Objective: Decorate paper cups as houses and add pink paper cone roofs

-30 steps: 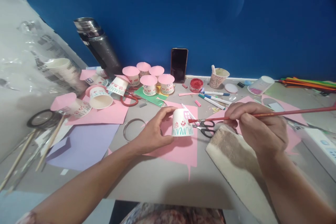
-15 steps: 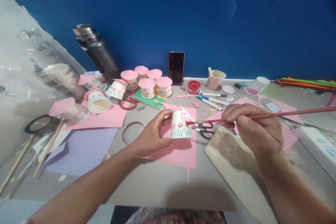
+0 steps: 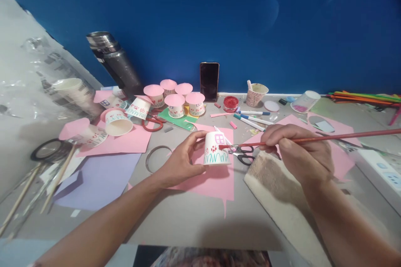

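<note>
An upside-down white paper cup point(image 3: 216, 156) is gripped at its left side by my left hand point(image 3: 184, 159). On it show a purple window, red flower dabs and green grass strokes. My right hand point(image 3: 300, 150) pinches a long red paintbrush point(image 3: 313, 139), whose red-loaded tip meets the cup just below the window. Beneath the cup lies a pink paper sheet point(image 3: 216, 185). Black scissors point(image 3: 246, 156) rest behind the brush, and a beige cloth point(image 3: 272, 187) lies under my right wrist. A jar of red paint point(image 3: 230, 104) stands farther back.
Several decorated cups with pink cone roofs point(image 3: 174, 106) stand at the back left, near red-handled scissors point(image 3: 152, 124) and a dark flask point(image 3: 114, 60). A phone point(image 3: 209, 81) leans on the blue wall. Markers point(image 3: 253, 122) and a patterned cup point(image 3: 257, 94) are behind my right hand.
My right hand and the brush have shifted slightly left, the tip moving a little across the cup. The cup has turned slightly in my left hand, with more red dabs showing near the tip.
</note>
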`<state>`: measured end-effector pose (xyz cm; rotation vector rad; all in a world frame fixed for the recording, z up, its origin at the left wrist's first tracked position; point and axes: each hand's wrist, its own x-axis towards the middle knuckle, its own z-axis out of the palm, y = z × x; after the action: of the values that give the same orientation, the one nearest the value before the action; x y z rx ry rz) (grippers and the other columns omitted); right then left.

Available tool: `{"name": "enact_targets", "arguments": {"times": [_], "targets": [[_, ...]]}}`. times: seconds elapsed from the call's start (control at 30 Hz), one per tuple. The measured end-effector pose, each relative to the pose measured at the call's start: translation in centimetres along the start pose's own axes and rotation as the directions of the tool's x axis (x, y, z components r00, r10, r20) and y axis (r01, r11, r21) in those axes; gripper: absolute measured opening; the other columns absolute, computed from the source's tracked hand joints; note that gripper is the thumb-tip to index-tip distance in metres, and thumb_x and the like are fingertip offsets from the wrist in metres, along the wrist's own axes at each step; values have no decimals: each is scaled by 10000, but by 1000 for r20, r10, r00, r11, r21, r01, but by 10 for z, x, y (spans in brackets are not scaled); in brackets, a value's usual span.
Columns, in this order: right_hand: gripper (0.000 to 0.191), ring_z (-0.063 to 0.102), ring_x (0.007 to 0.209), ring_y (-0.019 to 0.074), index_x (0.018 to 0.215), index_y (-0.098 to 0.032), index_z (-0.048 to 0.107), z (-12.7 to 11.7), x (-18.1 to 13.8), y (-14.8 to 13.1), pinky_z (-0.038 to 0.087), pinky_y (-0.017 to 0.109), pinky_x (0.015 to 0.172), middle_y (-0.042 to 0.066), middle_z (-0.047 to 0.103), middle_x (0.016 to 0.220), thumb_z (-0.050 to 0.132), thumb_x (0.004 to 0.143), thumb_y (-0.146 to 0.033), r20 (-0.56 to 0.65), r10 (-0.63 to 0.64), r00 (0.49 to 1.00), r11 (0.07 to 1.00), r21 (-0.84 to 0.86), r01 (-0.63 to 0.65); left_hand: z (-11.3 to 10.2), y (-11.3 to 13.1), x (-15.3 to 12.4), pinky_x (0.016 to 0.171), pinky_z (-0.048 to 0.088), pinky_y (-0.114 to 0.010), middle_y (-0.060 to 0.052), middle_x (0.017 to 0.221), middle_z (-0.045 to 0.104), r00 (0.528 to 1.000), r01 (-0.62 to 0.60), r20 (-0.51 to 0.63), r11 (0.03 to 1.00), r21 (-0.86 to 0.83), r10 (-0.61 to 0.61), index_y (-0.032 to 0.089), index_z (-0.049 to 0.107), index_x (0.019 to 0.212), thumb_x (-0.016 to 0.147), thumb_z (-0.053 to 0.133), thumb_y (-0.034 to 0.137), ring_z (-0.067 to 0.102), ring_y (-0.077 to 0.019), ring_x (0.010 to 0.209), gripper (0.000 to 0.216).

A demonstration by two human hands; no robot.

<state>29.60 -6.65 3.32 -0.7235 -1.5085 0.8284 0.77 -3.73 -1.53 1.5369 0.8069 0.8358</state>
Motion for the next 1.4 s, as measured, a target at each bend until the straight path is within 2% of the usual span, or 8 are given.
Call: {"name": "enact_targets", "arguments": {"times": [0.1,0.3,0.63,0.77,0.9,1.0,1.23,1.4], "targets": [[181,619,724,214,926,-221,801,-1,0,0,499,347,613,67,705,787,639,997,-260,15,3,1000,1000,-7,-3,0,-1,0,1272,370,-537,-104,1566,533,1000,-3,2,1000,13,3,283,535,1425,745,805,81,484,-350,1499,759],[172,600,689,206,912,-212,797,-5,1,0,490,346,589,68,697,777,651,985,-266,-32,-11,999,1000,-9,11,-2,-6,0,1270,372,-544,-102,1557,534,1000,1,8,1000,8,-1,295,526,1437,746,812,92,483,-349,1499,776],[171,614,694,216,902,-208,800,-6,2,-2,493,347,586,67,698,760,661,975,-276,-29,-13,999,999,-35,12,0,-1,0,1271,377,-535,-99,1553,542,1000,-10,9,1000,-24,10,294,538,1411,746,813,97,493,-348,1492,746],[182,603,682,213,920,-211,807,-5,2,-3,488,354,583,66,694,745,643,983,-257,10,-19,1000,1000,-15,19,0,-1,0,1282,362,-529,-94,1564,535,1000,-1,5,998,-63,2,298,542,1403,742,823,102,469,-348,1513,745],[176,605,675,216,891,-216,803,-3,2,-4,489,358,568,69,700,748,659,974,-275,-29,-11,1000,1000,-20,11,0,-2,1,1280,363,-540,-101,1560,539,1000,2,7,998,-59,-2,291,539,1407,745,829,105,481,-351,1504,746],[179,606,678,217,904,-216,804,-2,1,-4,490,362,580,67,694,743,651,980,-270,-6,-12,1000,1000,-11,12,0,-2,1,1279,363,-541,-114,1581,524,1000,11,5,999,-52,-11,283,533,1414,749,837,120,461,-358,1520,749],[176,604,675,207,912,-212,809,0,1,-4,496,350,589,67,697,749,661,984,-273,-9,-36,999,999,2,36,0,-2,1,1240,419,-514,-105,1570,537,1000,18,20,997,-74,-17,292,543,1413,751,822,95,475,-359,1510,745],[186,620,697,226,889,-228,806,2,-1,-2,511,360,597,77,708,759,674,983,-318,-3,19,1000,1000,-25,-19,0,-2,1,1258,398,-520,-108,1552,546,1000,5,13,999,-47,-5,272,542,1412,738,802,64,494,-353,1493,752]]}}
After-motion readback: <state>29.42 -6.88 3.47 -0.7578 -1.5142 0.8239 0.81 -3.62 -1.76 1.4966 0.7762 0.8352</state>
